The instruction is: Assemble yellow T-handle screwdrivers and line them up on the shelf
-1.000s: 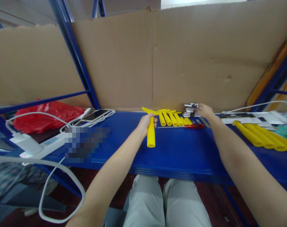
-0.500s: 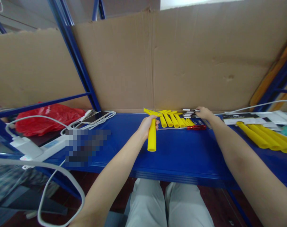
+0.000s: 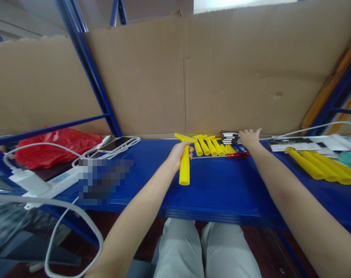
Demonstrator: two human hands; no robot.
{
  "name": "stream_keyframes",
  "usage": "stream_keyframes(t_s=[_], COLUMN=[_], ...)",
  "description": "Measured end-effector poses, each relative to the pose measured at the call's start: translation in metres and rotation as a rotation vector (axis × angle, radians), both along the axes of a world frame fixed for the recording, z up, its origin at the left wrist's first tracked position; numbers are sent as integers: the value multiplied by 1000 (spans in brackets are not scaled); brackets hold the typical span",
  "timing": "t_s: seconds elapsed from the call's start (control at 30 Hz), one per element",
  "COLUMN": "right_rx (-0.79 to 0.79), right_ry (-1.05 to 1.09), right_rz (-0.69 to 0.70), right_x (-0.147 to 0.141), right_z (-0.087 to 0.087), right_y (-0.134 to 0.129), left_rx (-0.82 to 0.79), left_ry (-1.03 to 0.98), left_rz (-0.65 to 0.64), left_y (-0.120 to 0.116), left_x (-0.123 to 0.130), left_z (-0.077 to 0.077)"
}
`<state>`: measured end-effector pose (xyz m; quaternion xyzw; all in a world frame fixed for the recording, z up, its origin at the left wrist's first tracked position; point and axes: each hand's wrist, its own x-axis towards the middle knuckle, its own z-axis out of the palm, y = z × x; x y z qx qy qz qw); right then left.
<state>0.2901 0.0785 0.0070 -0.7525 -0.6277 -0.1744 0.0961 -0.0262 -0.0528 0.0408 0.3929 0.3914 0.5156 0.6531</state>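
My left hand [image 3: 179, 154] is closed around a yellow T-shaped plastic tool [image 3: 184, 170]. Its tubular handle points toward me, and its crosspiece sticks out above my fingers. At the back of the shelf my right hand [image 3: 250, 137] has its fingers spread, touching or just beside a stack of black-and-white pieces [image 3: 230, 137]. Between the hands, several more yellow T-shaped tools [image 3: 204, 147] lie in a row, with smaller yellow pieces [image 3: 230, 149] at the right end. A screwdriver with a red handle [image 3: 238, 155] lies in front of them.
The blue metal shelf [image 3: 221, 193] is backed by tall cardboard [image 3: 236, 77]. Several yellow tubes [image 3: 317, 166] lie at the right. On the left are a phone [image 3: 114, 144], a white power strip [image 3: 56, 183] with a charger and cables, and a red plastic bag [image 3: 56, 146].
My right hand has opened, spreading its fingers where they were bent over the end of the black-and-white stack. My left hand still holds the yellow tool in the same place.
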Motion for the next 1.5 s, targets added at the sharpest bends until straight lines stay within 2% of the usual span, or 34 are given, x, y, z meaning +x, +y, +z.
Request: stream_keyframes(t_s=[0.2, 0.37, 0.53, 0.6, 0.7, 0.83, 1.0, 1.13, 1.33, 1.5], right_rx=[80, 124, 132, 127, 141, 142, 93, 52, -32, -19], right_ry=[-25, -119, -117, -95, -41, 59, 198, 191, 117, 112], right_rz=[8, 16, 89, 106, 115, 251, 386, 483, 552, 533], right_x=[1, 2, -5, -11, -23, -33, -34, -34, -35, -34], right_z=[5, 21, 36, 35, 23, 6, 3, -1, -5, -5], right_y=[-7, -19, -44, -58, -82, -108, -115, -111, -109, -109], left_rx=[-13, -23, -35, -43, -43, -44, 34, 161, 166, 193], left_ry=[-26, -35, -30, -24, -21, 22, 253, 537, 903, 968], left_rz=[2, 6, 29, 48, 70, 144, 253, 318, 151, 120], left_y=[1, 0, 0, 1, 5, 10, 14, 19, 27, 26], left_x=[-1, -1, -1, -2, -4, -6, -10, -13, -16, -17], left_z=[-1, 0, 1, 1, -2, -6, -9, -15, -27, -28])
